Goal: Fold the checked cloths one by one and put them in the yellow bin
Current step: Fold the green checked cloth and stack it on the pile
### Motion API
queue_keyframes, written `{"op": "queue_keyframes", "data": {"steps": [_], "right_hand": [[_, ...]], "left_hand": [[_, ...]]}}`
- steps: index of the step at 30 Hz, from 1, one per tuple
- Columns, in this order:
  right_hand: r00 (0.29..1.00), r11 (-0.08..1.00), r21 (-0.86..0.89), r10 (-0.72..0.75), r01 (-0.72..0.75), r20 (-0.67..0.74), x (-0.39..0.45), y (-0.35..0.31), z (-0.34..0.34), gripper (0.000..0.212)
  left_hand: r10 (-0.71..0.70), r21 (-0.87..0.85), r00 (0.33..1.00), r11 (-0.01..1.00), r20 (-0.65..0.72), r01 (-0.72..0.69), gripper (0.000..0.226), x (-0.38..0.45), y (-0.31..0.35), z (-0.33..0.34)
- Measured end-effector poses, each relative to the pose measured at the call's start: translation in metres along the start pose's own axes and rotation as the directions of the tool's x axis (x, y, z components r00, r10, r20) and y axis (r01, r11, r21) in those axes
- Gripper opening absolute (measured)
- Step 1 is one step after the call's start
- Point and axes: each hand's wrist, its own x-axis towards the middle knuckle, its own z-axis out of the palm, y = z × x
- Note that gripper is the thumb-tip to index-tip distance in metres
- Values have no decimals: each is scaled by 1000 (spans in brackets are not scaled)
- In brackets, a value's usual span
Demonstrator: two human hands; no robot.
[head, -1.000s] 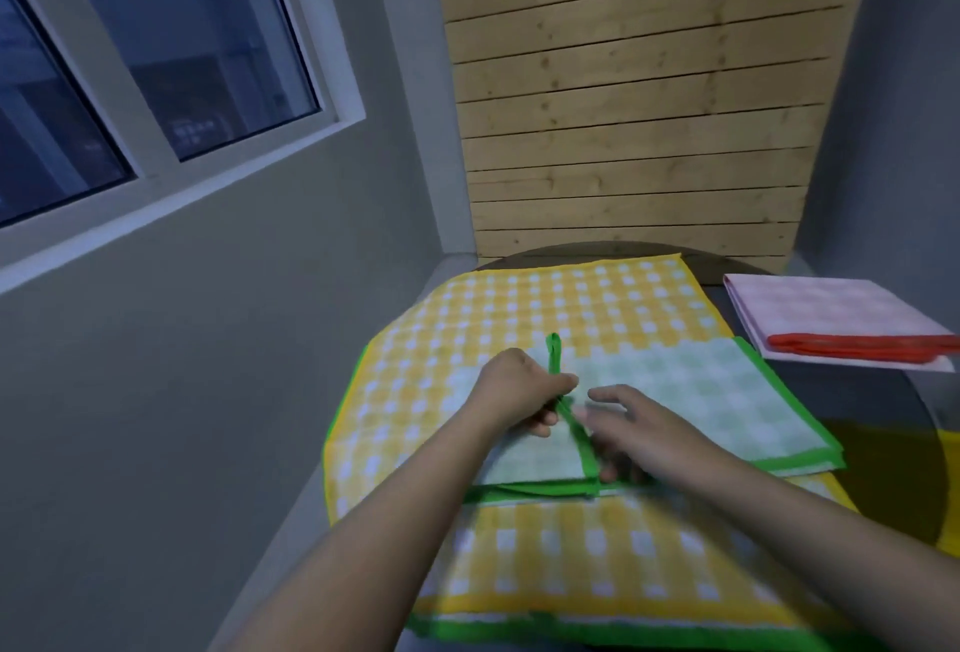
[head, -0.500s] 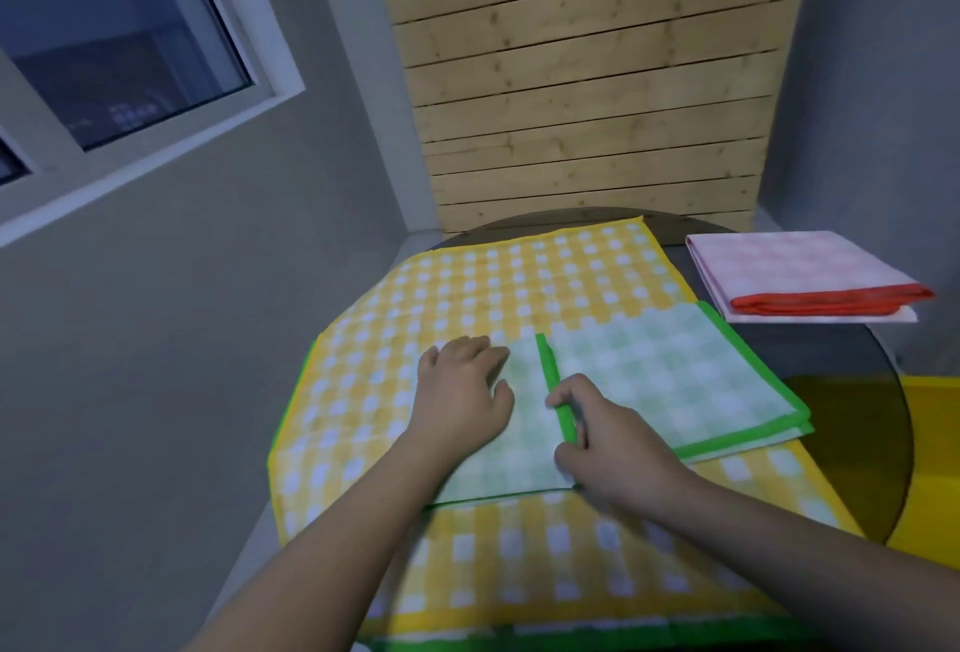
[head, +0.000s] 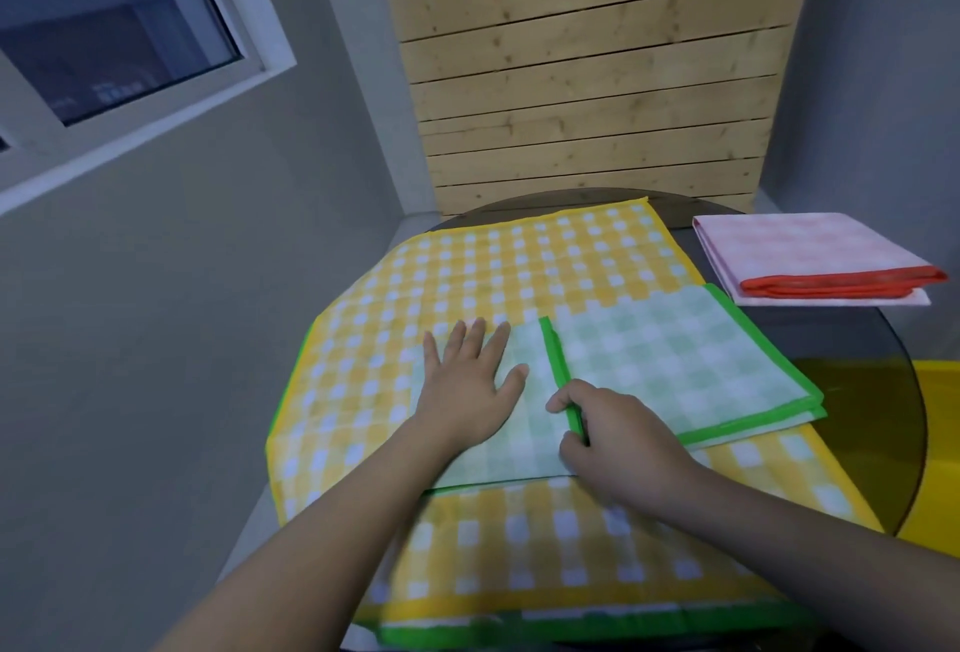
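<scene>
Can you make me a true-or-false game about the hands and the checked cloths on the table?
1. The left hand lies flat on the green checked cloth. True.
2. The right hand holds nothing. False: it pinches the cloth's green edge.
3. The pink cloth with the red edge is spread out flat. False: it sits folded at the table's right.
4. The green cloth lies on top of the yellow checked cloth. True.
5. The green cloth is already in the yellow bin. False: it is on the table.

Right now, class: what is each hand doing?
Left hand: open, pressing flat on the green checked cloth.
Right hand: pinching that cloth's green border.
</scene>
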Motion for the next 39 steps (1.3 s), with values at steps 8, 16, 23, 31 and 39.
{"op": "queue_keyframes", "data": {"steps": [8, 16, 23, 31, 39], "right_hand": [[999, 994, -105, -39, 38, -6, -3, -4, -4, 36], [978, 947, -304, -152, 103, -144, 28, 27, -21, 42], [948, 919, -346, -261, 187, -180, 44, 41, -22, 25], [976, 908, -361, -207, 215, 62, -3, 24, 6, 77], [999, 905, -423, -19, 34, 39, 1, 37, 1, 101]], "left_hand": [[4, -140, 978, 990, -206, -34, 36, 19, 0, -18], [-124, -132, 985, 985, -121, 108, 27, -26, -6, -25], [85, 54, 980, 996, -182, -76, 70, -55, 21, -12], [90, 44, 995, 995, 53, -92, 95, -55, 24, 11], [20, 29, 998, 999, 57, -22, 96, -57, 26, 9]]}}
